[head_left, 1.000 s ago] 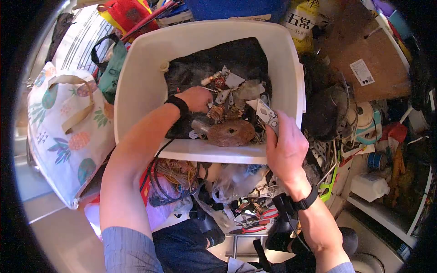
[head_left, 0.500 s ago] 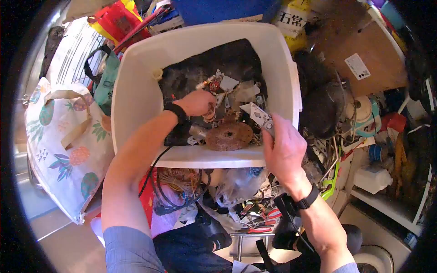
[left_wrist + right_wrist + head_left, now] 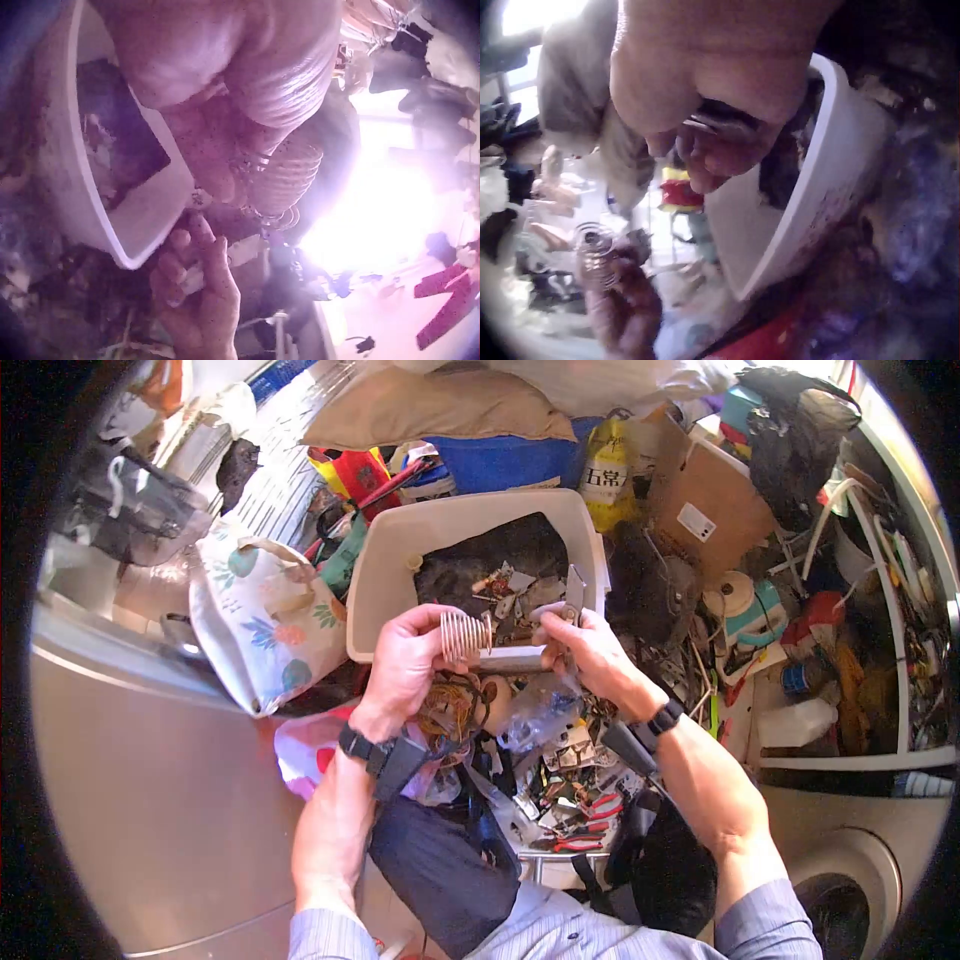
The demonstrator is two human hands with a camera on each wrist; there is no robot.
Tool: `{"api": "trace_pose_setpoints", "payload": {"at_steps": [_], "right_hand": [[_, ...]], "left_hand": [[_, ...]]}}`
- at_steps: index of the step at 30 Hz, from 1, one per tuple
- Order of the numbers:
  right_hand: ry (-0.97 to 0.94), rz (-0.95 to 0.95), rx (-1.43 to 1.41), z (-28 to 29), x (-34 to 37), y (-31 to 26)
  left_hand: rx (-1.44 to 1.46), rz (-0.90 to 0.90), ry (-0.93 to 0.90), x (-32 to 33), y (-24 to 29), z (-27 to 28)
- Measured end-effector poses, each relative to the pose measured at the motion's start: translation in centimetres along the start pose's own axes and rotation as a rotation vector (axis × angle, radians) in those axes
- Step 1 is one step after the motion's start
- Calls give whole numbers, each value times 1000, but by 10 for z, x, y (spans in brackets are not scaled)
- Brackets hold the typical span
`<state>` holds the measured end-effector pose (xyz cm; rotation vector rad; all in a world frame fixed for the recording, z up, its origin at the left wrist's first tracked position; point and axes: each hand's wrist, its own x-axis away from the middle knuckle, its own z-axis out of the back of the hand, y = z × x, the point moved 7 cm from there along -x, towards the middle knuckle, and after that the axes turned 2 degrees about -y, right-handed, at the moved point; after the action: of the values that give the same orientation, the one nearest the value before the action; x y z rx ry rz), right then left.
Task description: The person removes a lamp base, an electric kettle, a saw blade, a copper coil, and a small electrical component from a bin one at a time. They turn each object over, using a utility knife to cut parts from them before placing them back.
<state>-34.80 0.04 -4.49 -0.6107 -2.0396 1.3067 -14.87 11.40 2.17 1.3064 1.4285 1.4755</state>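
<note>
A copper-coloured wire coil (image 3: 463, 636) is pinched by the left hand (image 3: 402, 660) in front of the white tub's near rim. To its right, the right hand (image 3: 597, 658) grips a flat metal tool (image 3: 575, 590), whose blade points up. In the left wrist view the coil (image 3: 289, 176) stands out beside the fingers of the left hand (image 3: 240, 67), with the right hand (image 3: 202, 300) close by. The right wrist view shows the coil (image 3: 596, 259) at the left fingertips; the right hand (image 3: 712, 90) partly hides its tool.
The white tub (image 3: 385, 595) holds a black sheet (image 3: 450, 570) and scrap pieces. Red-handled pliers (image 3: 580, 843) and metal bits lie below, near the knees. A patterned bag (image 3: 265, 630) stands left, a cardboard box (image 3: 710, 510) at the right, and a washing machine (image 3: 880, 870) at lower right.
Both hands have come out of the tub toward the body, the left now with the coil. The head view has shifted, showing more of the room and the lap.
</note>
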Motion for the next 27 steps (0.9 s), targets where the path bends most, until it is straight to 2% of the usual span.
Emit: {"api": "trace_pose_setpoints", "payload": {"at_steps": [2,3,4,5,9,10,12,14,16,18,20,22,23,26,27], "right_hand": [[-173,57,-3,-34,50,-27],[-198,47,-8,-47,73,-38],[-220,33,-16,-57,92,-44],[-231,34,93,-57,106,-45],[-220,-46,-62,-73,148,-44],[-211,-50,-74,-72,151,-44],[-180,143,197,-68,153,-57],[-188,133,174,-67,152,-55],[-125,199,170,-63,146,-54],[-123,159,119,-64,141,-51],[-86,246,126,-65,139,-57],[-81,262,141,-63,138,-57],[-69,242,114,-60,137,-53],[-61,224,110,-56,137,-49],[-67,231,133,-56,138,-50]], "left_hand": [[164,-21,-1,41,16,-20],[220,-43,10,55,12,-26],[214,-86,-38,68,14,-36],[241,-88,-18,79,10,-43],[311,-130,23,99,-12,-68],[349,-162,21,99,-15,-70],[319,-155,36,99,-21,-71],[360,-172,3,98,-15,-76],[351,-161,19,96,-9,-74],[337,-143,25,94,-6,-72],[319,-161,-30,92,-11,-69],[537,-119,-44,94,-6,-76],[628,-44,-129,94,-7,-76],[678,-52,-143,104,4,-93],[610,-76,-154,106,-1,-91]]}}
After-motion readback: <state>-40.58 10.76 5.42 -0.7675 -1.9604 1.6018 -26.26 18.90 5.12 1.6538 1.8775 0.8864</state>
